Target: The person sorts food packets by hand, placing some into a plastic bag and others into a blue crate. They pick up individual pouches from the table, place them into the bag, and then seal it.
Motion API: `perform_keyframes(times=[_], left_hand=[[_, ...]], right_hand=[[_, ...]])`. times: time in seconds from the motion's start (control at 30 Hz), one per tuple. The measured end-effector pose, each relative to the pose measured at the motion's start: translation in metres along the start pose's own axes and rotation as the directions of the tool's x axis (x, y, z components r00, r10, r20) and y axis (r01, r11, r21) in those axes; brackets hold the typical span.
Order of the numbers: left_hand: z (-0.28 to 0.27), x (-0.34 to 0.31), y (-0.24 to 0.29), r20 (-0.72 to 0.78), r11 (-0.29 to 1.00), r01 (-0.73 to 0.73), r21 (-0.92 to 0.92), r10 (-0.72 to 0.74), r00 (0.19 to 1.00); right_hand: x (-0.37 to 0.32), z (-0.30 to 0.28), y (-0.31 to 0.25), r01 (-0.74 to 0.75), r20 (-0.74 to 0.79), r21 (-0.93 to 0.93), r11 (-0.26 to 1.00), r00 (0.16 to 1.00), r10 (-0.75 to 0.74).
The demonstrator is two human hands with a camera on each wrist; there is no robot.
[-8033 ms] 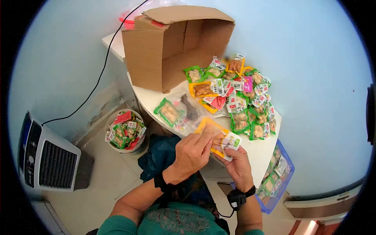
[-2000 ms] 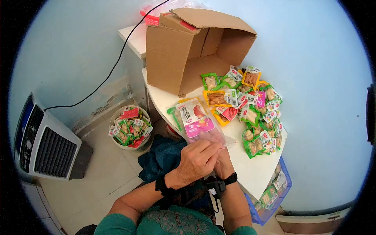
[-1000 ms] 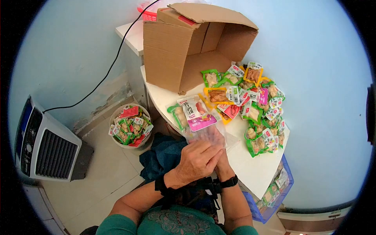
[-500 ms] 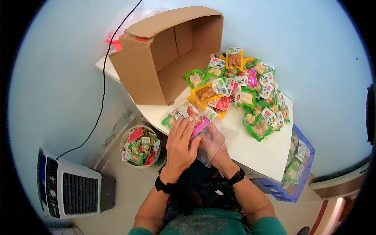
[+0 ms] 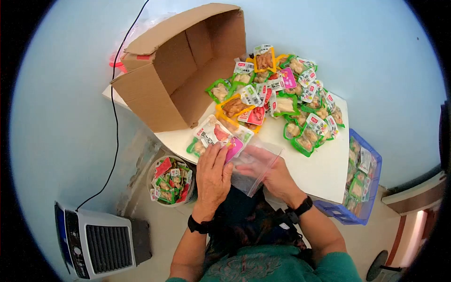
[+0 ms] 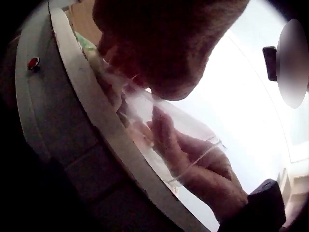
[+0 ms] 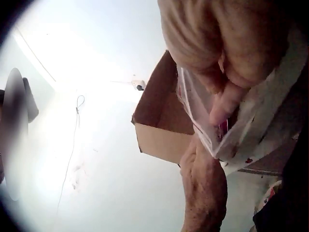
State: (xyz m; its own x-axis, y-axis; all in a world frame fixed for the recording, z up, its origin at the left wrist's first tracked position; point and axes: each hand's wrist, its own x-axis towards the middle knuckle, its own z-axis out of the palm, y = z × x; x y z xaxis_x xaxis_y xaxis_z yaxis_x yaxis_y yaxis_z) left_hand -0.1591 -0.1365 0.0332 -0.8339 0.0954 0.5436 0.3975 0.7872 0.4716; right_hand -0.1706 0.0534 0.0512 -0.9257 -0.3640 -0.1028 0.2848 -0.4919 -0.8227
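A clear plastic bag (image 5: 264, 164) lies at the table's near edge, its mouth toward the person. In it or under its film are a white-and-purple food pack (image 5: 217, 133), a green-edged pack and a yellow-edged pack. My left hand (image 5: 212, 181) rests on the white-and-purple pack with fingers fairly straight. My right hand (image 5: 278, 179) reaches into the bag's mouth, fingers extended and visible through the film. In the left wrist view, the right hand (image 6: 193, 159) shows behind the plastic. The right wrist view has the right hand (image 7: 227, 53) at the bag's edge, its fingertips partly hidden.
An open cardboard box (image 5: 150, 101) lies on its side on the white table (image 5: 324, 181). Several sealed food packs (image 5: 284, 104) are heaped beside it. A full bucket (image 5: 151, 175) and a blue crate (image 5: 371, 202) flank the table; an air cooler (image 5: 104, 244) stands left.
Earlier a yellow-edged pack was in both hands; later both hands met at the bag. Now the left hand lies on the white-and-purple pack, and the right has moved rightward, spreading the bag's mouth.
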Motion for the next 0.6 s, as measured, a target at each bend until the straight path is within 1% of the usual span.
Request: perform_keyframes(times=[0.07, 0.1, 0.17, 0.2, 0.27, 0.3, 0.37, 0.4, 0.43, 0.5, 0.6], left_hand=[[-0.003, -0.002, 0.001, 0.019, 0.998, 0.023, -0.055, -0.022, 1.000], [-0.005, -0.003, 0.001, 0.026, 0.996, 0.036, -0.081, -0.034, 0.999], [-0.011, -0.009, 0.001, 0.018, 0.995, -0.033, -0.091, 0.035, 0.999], [-0.015, -0.013, 0.001, 0.013, 0.993, -0.069, -0.099, 0.071, 0.997], [-0.030, -0.018, 0.007, 0.069, 0.986, -0.141, -0.092, 0.148, 0.987], [-0.034, -0.022, 0.009, 0.097, 0.980, -0.178, -0.088, 0.186, 0.978], [-0.030, -0.032, 0.008, 0.112, 0.968, -0.239, -0.072, 0.246, 0.963], [-0.028, -0.038, 0.007, 0.119, 0.962, -0.267, -0.063, 0.273, 0.955], [-0.024, -0.042, 0.005, 0.155, 0.955, -0.297, 0.005, 0.293, 0.944], [-0.017, -0.046, 0.010, 0.123, 0.959, -0.281, 0.034, 0.275, 0.953], [-0.003, -0.042, 0.021, 0.105, 0.950, -0.302, 0.079, 0.293, 0.950]], right_hand=[[-0.014, -0.002, -0.014, -0.073, -0.076, -0.096, 0.993, 0.995, 0.066], [-0.021, -0.011, -0.018, -0.079, -0.104, -0.196, 0.977, 0.993, 0.059], [-0.034, -0.030, -0.028, -0.096, -0.160, -0.392, 0.915, 0.986, 0.035], [-0.037, -0.033, -0.031, -0.029, -0.210, -0.485, 0.874, 0.974, -0.084], [-0.043, -0.039, -0.037, 0.071, -0.269, -0.662, 0.746, 0.907, -0.325], [-0.045, -0.044, -0.041, 0.044, -0.268, -0.765, 0.643, 0.885, -0.379], [-0.043, -0.048, -0.045, 0.116, -0.081, -0.939, 0.322, 0.838, -0.539], [-0.042, -0.050, -0.046, 0.140, 0.031, -0.980, 0.141, 0.809, -0.587], [-0.039, -0.049, -0.045, 0.161, 0.092, -0.985, 0.065, 0.804, -0.587], [-0.031, -0.045, -0.040, 0.192, 0.206, -0.978, -0.087, 0.788, -0.580], [-0.019, -0.050, -0.028, 0.233, 0.259, -0.965, -0.116, 0.816, -0.516]])
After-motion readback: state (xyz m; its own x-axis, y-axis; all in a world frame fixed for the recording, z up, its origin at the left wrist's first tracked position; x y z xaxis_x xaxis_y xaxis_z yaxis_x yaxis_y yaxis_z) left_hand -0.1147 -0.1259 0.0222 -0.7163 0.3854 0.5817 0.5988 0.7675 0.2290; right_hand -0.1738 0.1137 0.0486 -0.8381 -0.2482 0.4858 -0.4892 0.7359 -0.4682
